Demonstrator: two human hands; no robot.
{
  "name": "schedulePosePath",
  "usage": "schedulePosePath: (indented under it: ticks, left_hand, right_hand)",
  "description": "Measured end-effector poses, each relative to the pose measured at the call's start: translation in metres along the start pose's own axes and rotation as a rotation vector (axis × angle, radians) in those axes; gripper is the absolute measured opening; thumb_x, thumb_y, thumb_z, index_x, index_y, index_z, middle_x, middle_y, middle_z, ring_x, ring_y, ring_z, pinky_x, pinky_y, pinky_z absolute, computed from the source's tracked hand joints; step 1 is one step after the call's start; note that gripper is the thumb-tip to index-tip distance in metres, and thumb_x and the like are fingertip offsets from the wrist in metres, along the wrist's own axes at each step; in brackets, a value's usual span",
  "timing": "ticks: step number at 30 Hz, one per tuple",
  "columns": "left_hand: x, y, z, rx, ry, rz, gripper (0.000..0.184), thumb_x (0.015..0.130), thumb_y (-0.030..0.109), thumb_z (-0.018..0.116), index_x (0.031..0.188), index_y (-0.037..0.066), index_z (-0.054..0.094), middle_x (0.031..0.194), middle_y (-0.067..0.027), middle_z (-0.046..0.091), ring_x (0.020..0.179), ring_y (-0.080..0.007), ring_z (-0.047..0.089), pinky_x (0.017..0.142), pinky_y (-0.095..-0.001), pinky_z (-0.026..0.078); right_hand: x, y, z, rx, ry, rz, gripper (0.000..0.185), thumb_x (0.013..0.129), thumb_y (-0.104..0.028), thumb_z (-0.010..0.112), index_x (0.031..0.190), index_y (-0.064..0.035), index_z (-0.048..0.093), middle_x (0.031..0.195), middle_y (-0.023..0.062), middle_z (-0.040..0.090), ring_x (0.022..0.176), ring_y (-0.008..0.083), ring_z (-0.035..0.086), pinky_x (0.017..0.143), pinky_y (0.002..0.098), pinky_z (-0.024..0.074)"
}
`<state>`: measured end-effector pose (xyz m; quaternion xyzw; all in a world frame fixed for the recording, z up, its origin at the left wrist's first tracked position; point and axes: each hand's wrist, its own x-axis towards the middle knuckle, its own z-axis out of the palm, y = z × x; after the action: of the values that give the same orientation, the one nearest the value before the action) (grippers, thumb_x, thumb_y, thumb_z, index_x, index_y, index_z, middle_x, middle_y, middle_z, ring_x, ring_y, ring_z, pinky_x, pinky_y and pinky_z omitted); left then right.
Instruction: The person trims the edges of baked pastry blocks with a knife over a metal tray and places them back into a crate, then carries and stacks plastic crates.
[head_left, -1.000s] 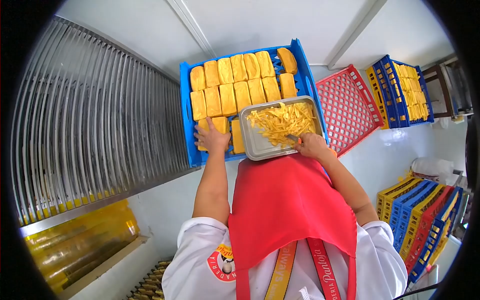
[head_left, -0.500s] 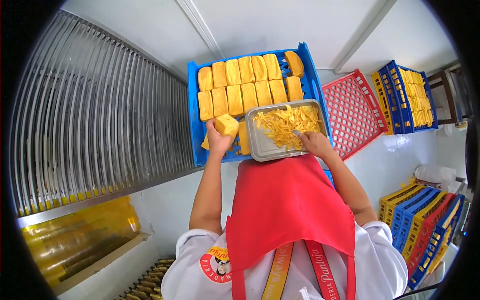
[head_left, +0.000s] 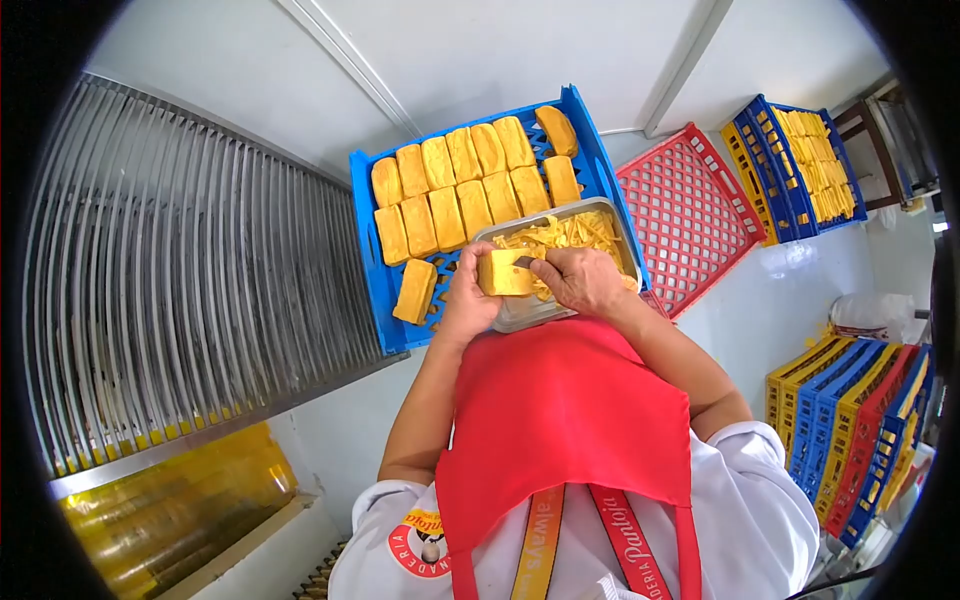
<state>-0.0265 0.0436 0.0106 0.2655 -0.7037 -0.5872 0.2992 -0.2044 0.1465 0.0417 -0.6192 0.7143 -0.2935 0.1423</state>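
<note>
My left hand [head_left: 470, 298] is wrapped round a yellow loaf-like block [head_left: 507, 272], holding it over the metal tray [head_left: 520, 318]. Against the block's upper face rests the blade of a small knife [head_left: 524, 262], which my right hand [head_left: 585, 280] grips. Thin yellow strips [head_left: 575, 232] lie in the tray beneath. The tray sits on the near right part of a blue crate [head_left: 366, 240]. Two rows of yellow blocks [head_left: 440, 165] fill the crate's far part, and a single tilted block [head_left: 414, 291] lies near its left front.
A slatted metal rack [head_left: 200, 270] stands on the left. Right of the blue crate is a red lattice crate [head_left: 690, 220]. Farther right are a blue crate of yellow pieces [head_left: 815, 165] and stacked coloured crates [head_left: 840, 430]. A red apron [head_left: 570, 410] covers my front.
My left hand has lifted a block from the crate and moved right, over the tray. My right hand has brought the knife up from the strips to the block.
</note>
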Motion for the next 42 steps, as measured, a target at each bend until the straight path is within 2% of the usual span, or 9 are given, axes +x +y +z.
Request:
schedulePosePath:
  ticks: [6,14,15,17,19,20,31,33,42]
  left_hand:
    - [0.003,-0.005,0.017,0.162,0.115,0.084,0.047,0.071,-0.008,0.069,0.110,0.006,0.047,0.102,-0.0065,0.056,0.096,-0.0167,0.056,0.084,-0.0283,0.046]
    - [0.007,-0.013,0.015,0.465,0.124,0.042,0.055,0.067,-0.004,0.072,0.114,0.004,0.046,0.104,-0.0105,0.058,0.101,-0.0228,0.056,0.086,-0.0360,0.047]
    - [0.009,-0.016,0.012,0.304,0.168,-0.092,0.057,0.068,-0.002,0.073,0.118,0.002,0.044,0.105,-0.0112,0.058,0.101,-0.0222,0.057,0.086,-0.0352,0.048]
    - [0.010,-0.023,0.009,0.142,0.206,-0.228,0.060,0.069,0.001,0.073,0.121,-0.001,0.043,0.106,-0.0119,0.058,0.100,-0.0216,0.057,0.086,-0.0345,0.048]
    - [0.014,-0.023,0.006,-0.285,0.241,-0.571,0.062,0.074,0.007,0.072,0.126,-0.004,0.039,0.107,-0.0125,0.059,0.096,-0.0185,0.059,0.084,-0.0319,0.050]
    - [0.014,-0.024,0.008,-0.325,0.231,-0.573,0.057,0.080,0.013,0.068,0.127,-0.003,0.040,0.106,-0.0115,0.060,0.093,-0.0168,0.060,0.080,-0.0299,0.051]
    - [0.005,-0.018,0.024,-0.328,0.045,-0.490,0.064,0.079,0.012,0.067,0.136,-0.002,0.041,0.103,-0.0119,0.062,0.087,-0.0168,0.062,0.075,-0.0284,0.051]
    - [0.004,-0.015,0.026,-0.329,0.031,-0.486,0.065,0.079,0.012,0.066,0.136,-0.002,0.041,0.104,-0.0121,0.062,0.088,-0.0168,0.062,0.075,-0.0284,0.051]
    - [0.017,-0.018,0.032,-0.387,0.116,-0.523,0.061,0.076,0.014,0.068,0.130,-0.004,0.046,0.102,-0.0125,0.062,0.087,-0.0181,0.062,0.075,-0.0293,0.051]
  right_hand:
    - [-0.003,0.015,0.012,0.075,-0.071,0.038,0.047,0.093,-0.049,0.049,0.071,-0.0097,0.064,0.064,0.0179,0.062,0.062,0.0359,0.063,0.058,0.0476,0.0499]
    - [-0.002,0.032,0.010,0.670,-0.499,0.701,0.071,0.087,-0.067,0.045,0.076,-0.0001,0.068,0.074,0.0233,0.066,0.077,0.0400,0.065,0.070,0.0462,0.0508]
    - [-0.003,0.035,0.010,0.672,-0.495,0.700,0.071,0.087,-0.067,0.045,0.076,-0.0001,0.068,0.074,0.0233,0.066,0.077,0.0400,0.065,0.070,0.0462,0.0508]
    - [-0.008,0.043,0.011,0.306,-0.159,0.462,0.069,0.089,-0.064,0.043,0.081,0.0005,0.067,0.081,0.0252,0.066,0.084,0.0422,0.064,0.075,0.0483,0.0494]
    - [-0.011,0.054,0.016,0.168,-0.163,0.487,0.065,0.091,-0.059,0.042,0.085,0.0007,0.067,0.087,0.0258,0.066,0.089,0.0430,0.063,0.078,0.0492,0.0483]
    - [-0.014,0.060,0.018,0.196,-0.186,0.497,0.064,0.092,-0.057,0.041,0.085,0.0008,0.067,0.087,0.0259,0.066,0.089,0.0429,0.063,0.078,0.0489,0.0482]
    - [-0.006,0.048,0.014,0.424,-0.198,0.561,0.062,0.094,-0.053,0.041,0.082,0.0028,0.066,0.079,0.0225,0.065,0.078,0.0361,0.065,0.074,0.0433,0.0486]
    - [-0.009,0.048,0.019,0.527,-0.161,0.511,0.063,0.095,-0.055,0.041,0.075,0.0005,0.063,0.058,0.0086,0.054,0.053,0.0180,0.054,0.052,0.0345,0.0426]
    - [-0.023,0.050,0.023,0.847,-0.374,0.558,0.059,0.094,-0.055,0.045,0.064,-0.0046,0.056,0.054,0.0015,0.046,0.047,0.0125,0.041,0.045,0.0289,0.0326]
